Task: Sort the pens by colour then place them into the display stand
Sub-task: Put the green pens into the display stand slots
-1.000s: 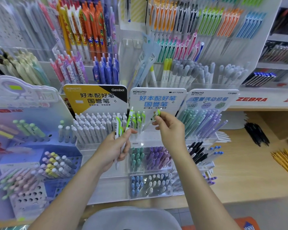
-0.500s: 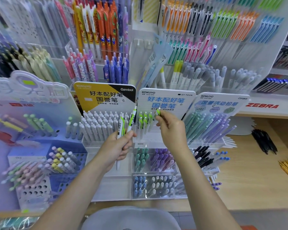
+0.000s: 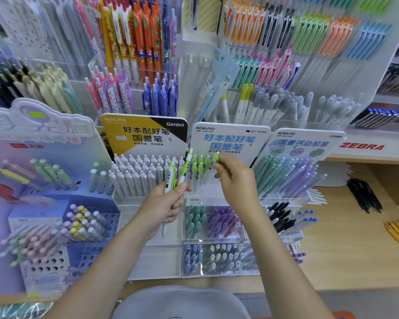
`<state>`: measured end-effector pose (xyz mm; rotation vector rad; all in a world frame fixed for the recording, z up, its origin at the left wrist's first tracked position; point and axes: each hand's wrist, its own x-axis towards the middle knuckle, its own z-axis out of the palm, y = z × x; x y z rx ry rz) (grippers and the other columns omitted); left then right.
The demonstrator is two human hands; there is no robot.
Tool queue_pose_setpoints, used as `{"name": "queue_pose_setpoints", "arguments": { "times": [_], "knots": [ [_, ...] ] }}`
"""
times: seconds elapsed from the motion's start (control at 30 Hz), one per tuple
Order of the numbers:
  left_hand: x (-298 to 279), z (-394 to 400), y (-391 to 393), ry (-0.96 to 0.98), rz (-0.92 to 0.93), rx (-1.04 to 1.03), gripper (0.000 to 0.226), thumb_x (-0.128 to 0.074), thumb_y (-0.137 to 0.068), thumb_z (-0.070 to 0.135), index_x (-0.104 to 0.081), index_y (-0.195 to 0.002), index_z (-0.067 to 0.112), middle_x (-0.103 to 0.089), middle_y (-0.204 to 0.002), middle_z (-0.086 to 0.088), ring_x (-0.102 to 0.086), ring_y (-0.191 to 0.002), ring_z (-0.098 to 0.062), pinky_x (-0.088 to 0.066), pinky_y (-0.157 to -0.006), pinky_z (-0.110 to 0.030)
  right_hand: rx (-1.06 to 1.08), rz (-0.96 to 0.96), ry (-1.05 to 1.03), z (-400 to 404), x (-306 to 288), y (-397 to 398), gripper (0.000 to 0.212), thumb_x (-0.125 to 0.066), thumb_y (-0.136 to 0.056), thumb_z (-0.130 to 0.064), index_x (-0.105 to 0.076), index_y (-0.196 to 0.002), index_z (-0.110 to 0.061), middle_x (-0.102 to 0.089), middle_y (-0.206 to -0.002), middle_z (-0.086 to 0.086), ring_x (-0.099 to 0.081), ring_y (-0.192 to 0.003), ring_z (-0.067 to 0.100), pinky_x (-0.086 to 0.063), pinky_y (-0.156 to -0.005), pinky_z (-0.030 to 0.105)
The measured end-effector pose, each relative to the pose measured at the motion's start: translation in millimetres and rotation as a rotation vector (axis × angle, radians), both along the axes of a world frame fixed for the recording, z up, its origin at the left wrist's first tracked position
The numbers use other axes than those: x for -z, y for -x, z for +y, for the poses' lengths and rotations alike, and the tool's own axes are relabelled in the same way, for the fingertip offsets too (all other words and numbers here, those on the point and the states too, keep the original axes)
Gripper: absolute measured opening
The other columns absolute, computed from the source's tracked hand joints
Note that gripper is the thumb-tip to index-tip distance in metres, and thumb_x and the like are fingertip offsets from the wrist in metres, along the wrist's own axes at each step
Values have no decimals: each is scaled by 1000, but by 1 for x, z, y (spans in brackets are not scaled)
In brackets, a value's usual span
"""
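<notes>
green-clip pen point(image 3: 215, 160) was pinched at its top end between the right hand point(image 3: 236, 180) fingers point(image 3: 219, 167), tip down into the row of green-clip pens point(image 3: 199, 168) in the display stand point(image 3: 207, 196), just under the blue kokuyo sign point(image 3: 228, 140). likely light, stiff plastic, smooth barrel, a bit slippery; best held near the clip or upper barrel so the tip can be steered into a slot. left hand point(image 3: 165, 207) fingers were clamped round two spare pens point(image 3: 174, 180), same white body and green clip, held upright just left of the row. white pens point(image 3: 143, 173) stood packed left of those fingers, teal and purple pens point(image 3: 286, 176) right of the right hand. neighbouring clips crowded the slot, so snagging looked possible. black pens point(image 3: 364, 195) lay well apart on the tabletop point(image 3: 346, 238).
</notes>
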<state>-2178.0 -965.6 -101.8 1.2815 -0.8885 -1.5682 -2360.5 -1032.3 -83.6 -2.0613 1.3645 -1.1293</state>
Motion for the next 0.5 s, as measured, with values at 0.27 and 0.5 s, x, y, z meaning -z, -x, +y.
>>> {"name": "queue_pose_setpoints", "arguments": {
  "times": [0.27,0.5],
  "knots": [
    [-1,-2,2,4,-24,27,21,-50,-103,28,-55,-99,8,-36,-57,3,-23,-41,-8,-19,-36,-18,41,-3,-156,3,22,-4,15,-65,-94,-15,-69,-106,-9,-71,-84,4,-68,-77,22,-55,-74,43],
    [-2,-1,3,18,-29,17,21,-56,-100,28,-48,-97,8,-46,-56,-2,-26,-39,-12,-22,-38,-17,97,-23,-285,2,29,-9,15,-66,-93,-22,-66,-104,-12,-71,-88,0,-68,-77,20,-56,-73,41]
  ]
}}
